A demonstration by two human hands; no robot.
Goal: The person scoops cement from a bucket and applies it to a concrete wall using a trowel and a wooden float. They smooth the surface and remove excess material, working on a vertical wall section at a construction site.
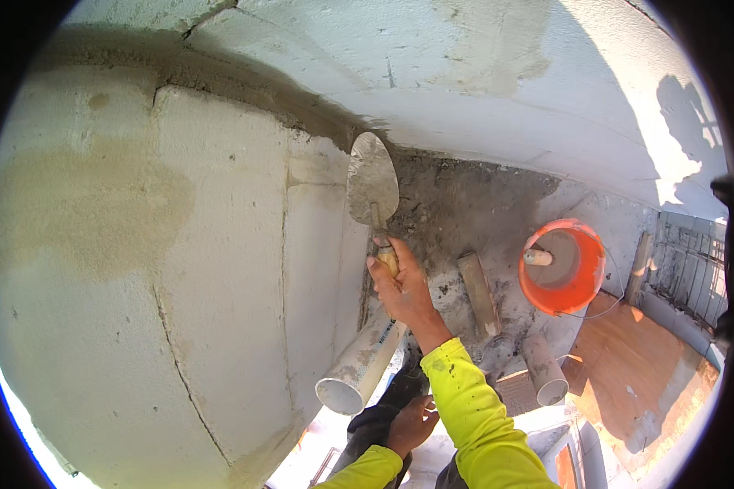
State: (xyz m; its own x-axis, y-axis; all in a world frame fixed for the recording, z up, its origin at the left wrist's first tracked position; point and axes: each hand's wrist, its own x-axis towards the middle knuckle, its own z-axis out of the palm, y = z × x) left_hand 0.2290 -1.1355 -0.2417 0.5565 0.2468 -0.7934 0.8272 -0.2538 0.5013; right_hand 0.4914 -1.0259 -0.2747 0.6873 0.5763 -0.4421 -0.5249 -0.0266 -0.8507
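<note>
My right hand [406, 289] grips the wooden handle of a pointing trowel [373, 181]. Its rounded, mortar-smeared metal blade points up toward the corner where the pale block wall [220, 244] meets the wall at the back. Wet grey mortar [302, 102] lines that joint. Lower down, close to my leg, my left hand [413, 424] holds nothing I can see, its fingers loosely bent and a little apart. A white plastic pipe [360, 368] slants beneath my right wrist, along the foot of the block wall.
An orange bucket [591, 269] with a wire handle holds grey mix and a pale-handled tool [538, 257]. A short wood piece [479, 295], a grey pipe piece [544, 371] and a plywood sheet [628, 359] lie on the ground. Dark, rough mortar [465, 204] covers the floor by the back wall.
</note>
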